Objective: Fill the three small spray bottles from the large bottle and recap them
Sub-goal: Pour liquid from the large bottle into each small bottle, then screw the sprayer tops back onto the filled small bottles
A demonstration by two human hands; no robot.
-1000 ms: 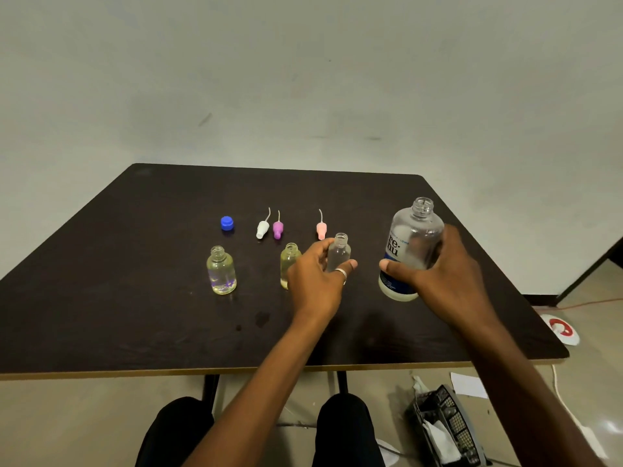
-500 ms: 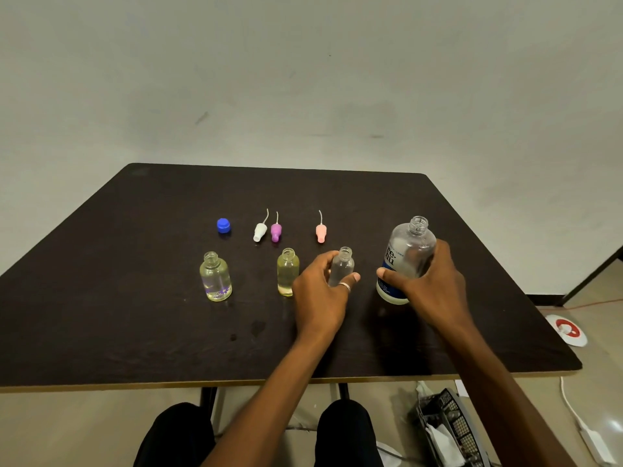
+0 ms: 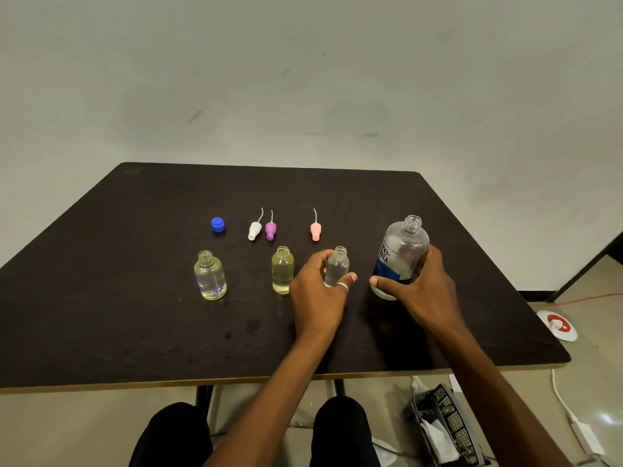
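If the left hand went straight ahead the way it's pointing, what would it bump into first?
The left hand holds the small clear bottle, so that would go along with it. Next in line looks like the pink spray cap lying just beyond, though depth is hard to judge.

We look from a single head-worn camera, forward and down over the near edge of the table (image 3: 135, 315), close in.
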